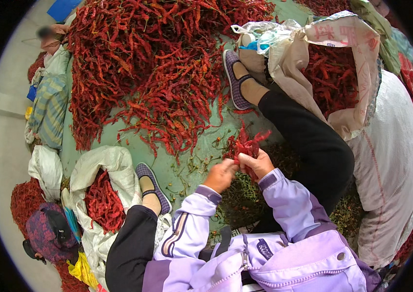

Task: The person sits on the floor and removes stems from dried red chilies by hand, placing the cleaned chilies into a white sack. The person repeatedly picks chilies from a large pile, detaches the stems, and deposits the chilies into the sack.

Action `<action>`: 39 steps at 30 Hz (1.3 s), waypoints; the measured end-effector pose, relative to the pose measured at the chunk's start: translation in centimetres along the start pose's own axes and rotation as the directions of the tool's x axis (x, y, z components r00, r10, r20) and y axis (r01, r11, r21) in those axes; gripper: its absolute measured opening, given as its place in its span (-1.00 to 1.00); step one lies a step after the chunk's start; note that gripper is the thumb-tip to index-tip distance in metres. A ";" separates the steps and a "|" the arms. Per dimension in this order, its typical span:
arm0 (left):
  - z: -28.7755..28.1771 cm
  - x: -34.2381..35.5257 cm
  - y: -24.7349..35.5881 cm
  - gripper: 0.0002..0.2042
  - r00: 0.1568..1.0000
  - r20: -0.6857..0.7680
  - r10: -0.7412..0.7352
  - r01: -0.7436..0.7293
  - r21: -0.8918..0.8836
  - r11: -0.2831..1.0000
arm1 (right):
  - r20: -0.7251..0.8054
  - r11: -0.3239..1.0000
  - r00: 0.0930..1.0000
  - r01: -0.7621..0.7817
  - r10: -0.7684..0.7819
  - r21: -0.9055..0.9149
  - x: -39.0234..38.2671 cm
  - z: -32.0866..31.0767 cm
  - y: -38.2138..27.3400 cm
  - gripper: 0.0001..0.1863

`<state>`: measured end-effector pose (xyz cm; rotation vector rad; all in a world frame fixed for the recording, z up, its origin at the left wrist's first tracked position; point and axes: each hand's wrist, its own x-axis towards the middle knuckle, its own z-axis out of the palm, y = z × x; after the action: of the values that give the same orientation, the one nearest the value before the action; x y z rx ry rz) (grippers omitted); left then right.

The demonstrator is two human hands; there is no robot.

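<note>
A huge heap of dried red chillies (158, 73) is lying spread over a green tarp (167, 165). A white sack (357, 63) is standing open, full of chillies, and another sack (104, 165) is sagging nearby. Discarded stems (240, 199) are piling up.

My clothes, seen from above

I wear a light purple jacket (284, 253) with darker purple cuffs, a cream stripe edged in dark along the left sleeve (187, 228), a snap button and a small dark patch on the front. My trousers (308, 141) are black, and my shoes (234, 80) are flat, checked purple-grey, with a strap.
</note>
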<state>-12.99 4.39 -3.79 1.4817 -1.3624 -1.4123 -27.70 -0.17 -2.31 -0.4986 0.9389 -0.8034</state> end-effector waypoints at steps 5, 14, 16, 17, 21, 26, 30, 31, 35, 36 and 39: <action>0.6 -0.6 4.2 -0.92 0.920 0.146 0.363 -0.387 0.475 0.790 | 0.014 0.994 0.998 -0.062 0.063 -0.094 -0.9 -0.6 -1.3 -0.92; 0.8 -1.4 5.9 -0.92 0.777 0.344 0.527 -0.614 0.596 0.517 | 0.060 0.984 0.985 -0.157 0.163 -0.087 -1.6 -1.9 -1.0 -0.93; 2.5 -1.9 6.8 -0.93 0.666 0.489 0.563 -0.744 0.483 0.461 | 0.040 0.988 0.999 -0.029 0.036 -0.151 -0.9 -2.7 0.3 -0.93; 3.7 -2.5 7.5 -0.93 0.605 0.551 0.574 -0.796 0.425 0.431 | 0.157 0.966 0.960 -0.246 0.232 0.080 -1.0 -1.9 -0.7 -0.91; 5.7 -3.9 8.4 -0.93 0.534 0.594 0.602 -0.845 0.355 0.400 | 0.004 0.968 1.000 0.014 -0.015 0.249 -0.7 -0.9 -1.9 -0.87; -6.3 0.8 1.4 -0.87 0.916 -0.067 0.394 -0.203 0.773 0.601 | -0.112 0.892 0.991 0.110 -0.067 0.439 -1.4 -0.5 -4.2 -0.87; -7.1 3.1 -1.6 -0.84 0.968 -0.172 0.183 -0.023 0.664 0.747 | -0.017 0.893 0.998 0.061 -0.060 0.446 -1.3 -0.4 -3.9 -0.81; -5.6 4.6 -1.3 -0.84 0.980 -0.144 0.140 -0.020 0.621 0.784 | -0.017 0.903 0.998 0.065 -0.064 0.425 -1.3 -0.7 -3.8 -0.79; -2.2 9.1 -1.8 -0.80 0.978 -0.153 0.139 -0.001 0.666 0.746 | 0.026 0.922 0.999 0.034 -0.048 0.385 -1.5 0.7 -3.9 -0.82; -1.3 9.8 -1.9 -0.80 0.989 -0.112 0.098 0.009 0.700 0.714 | 0.045 0.920 0.998 0.026 -0.047 0.390 -1.4 0.4 -3.7 -0.85; -0.5 10.6 -2.0 -0.80 0.999 -0.030 0.018 0.010 0.729 0.684 | 0.109 0.923 0.993 -0.011 -0.034 0.384 -1.0 -0.2 -3.2 -0.90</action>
<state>-13.47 -5.39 -8.38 1.9670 -2.0486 -0.8276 -29.48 -1.37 0.30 -0.2031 0.6498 -0.9342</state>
